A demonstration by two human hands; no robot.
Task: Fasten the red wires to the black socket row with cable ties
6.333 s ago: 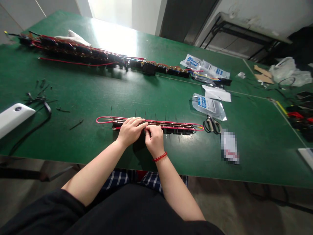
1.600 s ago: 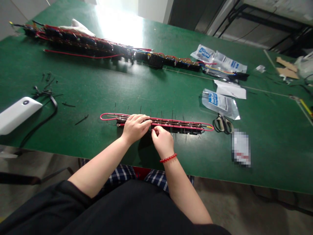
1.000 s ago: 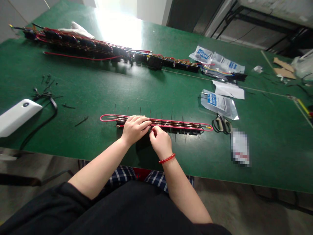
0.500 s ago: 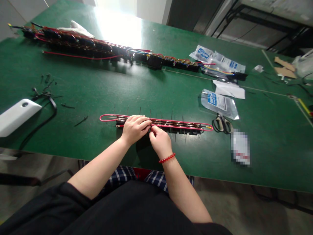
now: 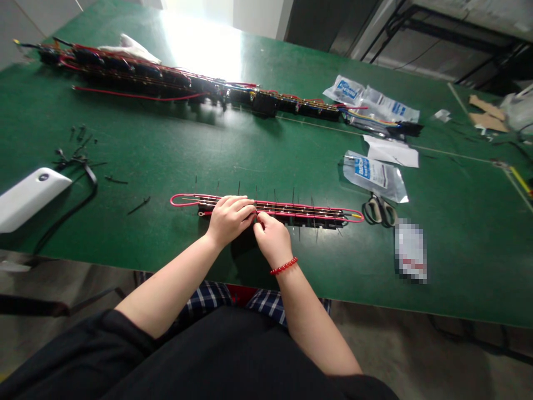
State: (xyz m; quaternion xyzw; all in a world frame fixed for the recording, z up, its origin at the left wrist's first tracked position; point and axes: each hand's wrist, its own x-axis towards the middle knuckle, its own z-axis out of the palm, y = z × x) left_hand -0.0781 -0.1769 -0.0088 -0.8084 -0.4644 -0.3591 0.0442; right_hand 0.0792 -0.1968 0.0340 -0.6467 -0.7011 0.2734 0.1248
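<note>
A long, narrow black assembly with red wires (image 5: 300,210) lies crosswise on the table in front of me. Its red wire loops out past both ends, and thin black strips like cable-tie tails stick out along both sides. My left hand (image 5: 230,219) lies over the left half, fingers curled across the wires and gripping it. Close beside it, my right hand (image 5: 272,236) is closed in a pinch at the near edge, its thumb and forefinger almost touching the left fingertips. Whatever sits in that pinch is hidden. Scissors (image 5: 380,211) with dark handles lie off the right end.
Along the back of the green table (image 5: 166,150) stretches a longer wired assembly (image 5: 166,80). Clear plastic bags (image 5: 375,175) and a white paper (image 5: 391,151) lie at right. At left are a white device (image 5: 31,197), a black cable and several small black scraps.
Both hands keep nearly the same place on the assembly. My right hand has shifted very slightly, its fingers still pinched at the near edge.
</note>
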